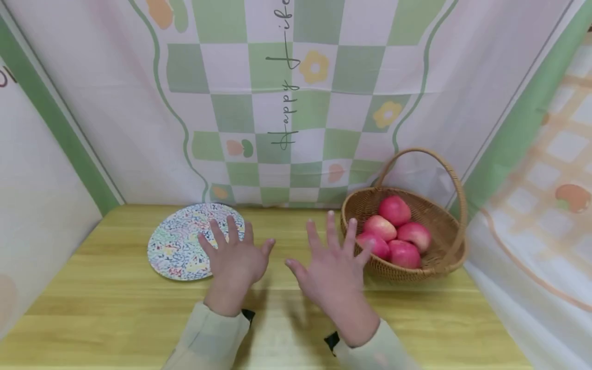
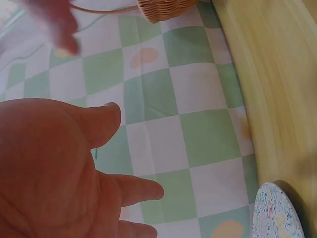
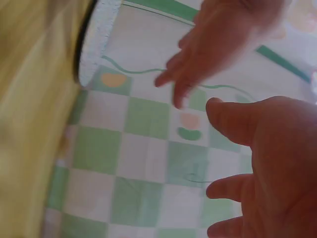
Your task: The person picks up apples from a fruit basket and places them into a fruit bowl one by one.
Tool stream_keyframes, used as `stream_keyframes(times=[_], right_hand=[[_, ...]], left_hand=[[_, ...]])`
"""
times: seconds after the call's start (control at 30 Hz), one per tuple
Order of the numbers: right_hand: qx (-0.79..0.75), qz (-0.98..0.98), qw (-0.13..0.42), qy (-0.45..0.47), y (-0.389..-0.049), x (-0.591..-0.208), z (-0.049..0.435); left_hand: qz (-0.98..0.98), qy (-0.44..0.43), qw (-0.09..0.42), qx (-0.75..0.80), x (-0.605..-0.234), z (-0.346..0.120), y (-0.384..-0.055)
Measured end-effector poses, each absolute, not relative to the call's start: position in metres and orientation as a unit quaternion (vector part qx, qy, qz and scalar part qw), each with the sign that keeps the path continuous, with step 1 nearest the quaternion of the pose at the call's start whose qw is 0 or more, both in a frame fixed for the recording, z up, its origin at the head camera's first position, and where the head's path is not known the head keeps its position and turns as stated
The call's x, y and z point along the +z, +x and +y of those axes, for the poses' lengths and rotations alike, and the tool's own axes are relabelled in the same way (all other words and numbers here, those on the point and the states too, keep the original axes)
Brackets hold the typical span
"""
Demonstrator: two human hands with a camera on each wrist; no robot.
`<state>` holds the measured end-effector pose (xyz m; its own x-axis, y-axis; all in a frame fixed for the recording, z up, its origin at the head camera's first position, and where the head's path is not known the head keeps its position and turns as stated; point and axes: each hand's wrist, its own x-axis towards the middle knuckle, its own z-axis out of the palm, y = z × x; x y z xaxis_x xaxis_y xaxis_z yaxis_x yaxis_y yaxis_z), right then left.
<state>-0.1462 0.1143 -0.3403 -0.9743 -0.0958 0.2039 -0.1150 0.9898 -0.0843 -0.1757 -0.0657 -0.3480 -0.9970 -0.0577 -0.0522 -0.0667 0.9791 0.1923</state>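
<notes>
My left hand (image 1: 238,262) hovers over the table with its fingers spread, nearest to a round speckled plate (image 1: 178,246) that it partly covers in the head view. My right hand (image 1: 335,275) is held up beside it, also with spread fingers, just left of a wicker basket (image 1: 444,252). Several red apples (image 1: 404,253) lie in the basket's left part. Neither hand holds anything. Palm and fingers of the left hand (image 2: 54,163) show in the left wrist view; the right hand (image 3: 282,153) likewise appears in the right wrist view.
A wooden table (image 1: 106,308) carries the plate and basket. Behind it hangs a green-and-white checked cloth (image 1: 273,113), with further cloth on both sides. The basket's tall arched handle (image 1: 458,195) rises above its rim.
</notes>
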Motion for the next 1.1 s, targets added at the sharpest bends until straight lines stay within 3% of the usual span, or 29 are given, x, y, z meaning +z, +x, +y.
stream_keyframes(times=[0.13, 0.2, 0.3, 0.43, 0.53, 0.8, 0.97, 1.1], right_hand=[[0.059, -0.984, 0.153, 0.069, -0.132, -0.321, 0.128], [0.073, -0.972, 0.207, 0.08, -0.124, -0.313, 0.139], [0.106, -0.928, 0.341, 0.106, -0.117, -0.301, 0.158], [0.167, -0.799, 0.559, 0.146, -0.124, -0.284, 0.186], [0.208, -0.745, 0.618, 0.138, -0.129, -0.275, 0.216], [0.237, -0.822, 0.512, 0.081, -0.131, -0.279, 0.306], [0.325, -0.9, 0.289, 0.015, -0.131, -0.294, 0.335], [0.326, -0.923, 0.204, 0.002, -0.141, -0.317, 0.35]], left_hand=[[0.994, -0.036, 0.027, 0.099, -0.346, -0.067, -0.175], [0.994, -0.038, 0.032, 0.101, -0.346, -0.068, -0.174], [0.993, -0.039, 0.036, 0.102, -0.346, -0.07, -0.174], [0.993, -0.037, 0.032, 0.106, -0.345, -0.073, -0.173], [0.993, -0.036, 0.025, 0.108, -0.345, -0.074, -0.172], [0.992, -0.034, 0.024, 0.119, -0.343, -0.076, -0.17], [0.992, -0.035, 0.024, 0.117, -0.343, -0.077, -0.17], [0.992, -0.037, 0.025, 0.117, -0.344, -0.079, -0.17]])
